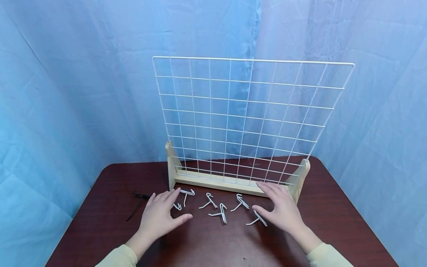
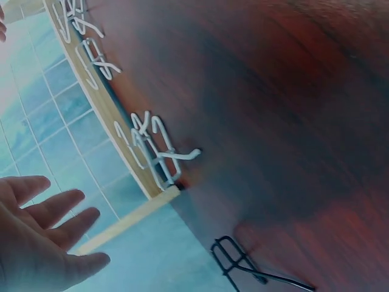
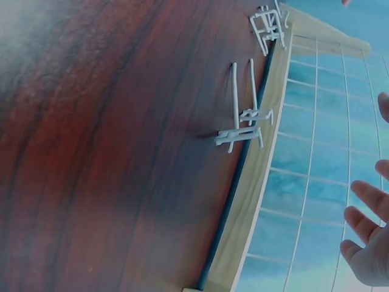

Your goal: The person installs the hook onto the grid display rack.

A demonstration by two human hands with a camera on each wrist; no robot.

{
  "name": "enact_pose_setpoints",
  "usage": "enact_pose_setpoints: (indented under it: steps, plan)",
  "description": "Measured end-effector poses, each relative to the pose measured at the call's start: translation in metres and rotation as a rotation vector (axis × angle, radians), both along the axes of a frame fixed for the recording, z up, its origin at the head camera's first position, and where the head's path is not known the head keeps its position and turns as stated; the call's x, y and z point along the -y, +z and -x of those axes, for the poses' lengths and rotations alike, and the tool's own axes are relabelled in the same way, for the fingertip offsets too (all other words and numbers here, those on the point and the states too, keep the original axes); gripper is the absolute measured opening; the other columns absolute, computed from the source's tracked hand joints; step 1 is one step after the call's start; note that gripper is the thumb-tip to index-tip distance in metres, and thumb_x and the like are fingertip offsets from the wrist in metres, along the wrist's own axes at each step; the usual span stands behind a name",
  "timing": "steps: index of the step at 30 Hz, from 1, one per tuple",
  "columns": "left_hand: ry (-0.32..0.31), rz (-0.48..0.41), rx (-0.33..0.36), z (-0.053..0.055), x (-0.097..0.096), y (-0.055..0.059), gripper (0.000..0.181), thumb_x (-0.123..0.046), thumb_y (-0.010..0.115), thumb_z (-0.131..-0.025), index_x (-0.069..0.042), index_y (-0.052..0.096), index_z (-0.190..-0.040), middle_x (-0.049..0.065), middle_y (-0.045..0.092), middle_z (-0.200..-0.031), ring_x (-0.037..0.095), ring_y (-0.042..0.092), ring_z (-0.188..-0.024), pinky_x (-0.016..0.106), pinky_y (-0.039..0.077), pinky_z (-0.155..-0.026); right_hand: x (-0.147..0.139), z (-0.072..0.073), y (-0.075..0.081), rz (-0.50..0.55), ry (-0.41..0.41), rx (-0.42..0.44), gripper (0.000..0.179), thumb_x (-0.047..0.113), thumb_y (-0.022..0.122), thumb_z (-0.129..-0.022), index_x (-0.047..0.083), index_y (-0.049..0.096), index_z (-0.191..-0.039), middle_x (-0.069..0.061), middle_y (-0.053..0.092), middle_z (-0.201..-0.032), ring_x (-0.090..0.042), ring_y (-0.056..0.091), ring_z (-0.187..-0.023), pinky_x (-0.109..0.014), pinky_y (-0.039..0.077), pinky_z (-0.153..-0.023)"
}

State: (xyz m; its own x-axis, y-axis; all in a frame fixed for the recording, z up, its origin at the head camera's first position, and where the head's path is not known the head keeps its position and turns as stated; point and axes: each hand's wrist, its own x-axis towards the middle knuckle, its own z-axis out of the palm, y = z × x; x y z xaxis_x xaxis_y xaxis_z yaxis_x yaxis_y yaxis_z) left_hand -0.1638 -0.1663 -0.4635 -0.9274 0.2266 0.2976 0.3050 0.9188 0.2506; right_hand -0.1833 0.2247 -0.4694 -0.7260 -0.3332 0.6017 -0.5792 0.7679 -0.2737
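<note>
Both hands hover over the table with spread fingers and hold nothing. My left hand [image 1: 160, 214] is above the left end of a loose group of white wire hooks, partly covering one white hook [image 1: 176, 206]. A black hook [image 1: 137, 204] lies just left of it, also seen as a black wire hook [image 2: 243, 264] in the left wrist view. My right hand [image 1: 281, 209] is over the right end, beside a white hook [image 1: 258, 218]. Between the hands lie several more, among them a white hook [image 1: 220, 214]. Behind them stands a white wire grid panel [image 1: 230, 100].
The grid sits upright in a pale wooden base [image 1: 213, 180] with a left end piece [image 1: 171, 167] and a right end piece [image 1: 301, 177]. It stands near the back of a dark red-brown table [image 1: 213, 248]. Blue curtains [image 1: 83, 92] hang behind and at both sides.
</note>
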Motion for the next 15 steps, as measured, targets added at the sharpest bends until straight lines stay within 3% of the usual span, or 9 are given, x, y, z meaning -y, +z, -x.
enact_pose_setpoints:
  steps: [4, 9, 15]
  plan:
    - [0.016, -0.032, 0.047, 0.001, 0.007, -0.003, 0.088, -0.067, 0.072, -0.075, -0.011, 0.056, -0.141, 0.009, 0.062, -0.132, 0.029, 0.058, -0.121, 0.055, 0.035, -0.108, -0.009, -0.003, 0.000, 0.073, -0.009, 0.032, 0.070, 0.028, 0.085, -0.074, 0.013, 0.060, -0.137, -0.005, 0.065, -0.128, -0.033, 0.055, -0.116, -0.048, 0.039, -0.096]
    - [0.052, -0.068, 0.087, 0.002, 0.017, -0.005, 0.083, -0.062, 0.076, -0.075, -0.010, 0.059, -0.138, 0.011, 0.064, -0.129, 0.031, 0.060, -0.117, 0.050, 0.046, -0.097, -0.021, -0.008, 0.002, 0.128, -0.039, 0.081, 0.067, 0.022, 0.086, -0.074, 0.015, 0.061, -0.136, -0.006, 0.065, -0.128, -0.035, 0.055, -0.117, -0.048, 0.037, -0.097]
    - [0.084, -0.141, 0.139, 0.003, 0.025, -0.011, 0.080, -0.055, 0.080, -0.075, -0.008, 0.059, -0.137, 0.016, 0.063, -0.129, 0.034, 0.060, -0.117, 0.051, 0.048, -0.094, -0.036, -0.015, 0.009, 0.195, -0.084, 0.175, 0.064, 0.021, 0.085, -0.077, 0.013, 0.061, -0.136, -0.011, 0.065, -0.127, -0.035, 0.054, -0.114, -0.052, 0.038, -0.092]
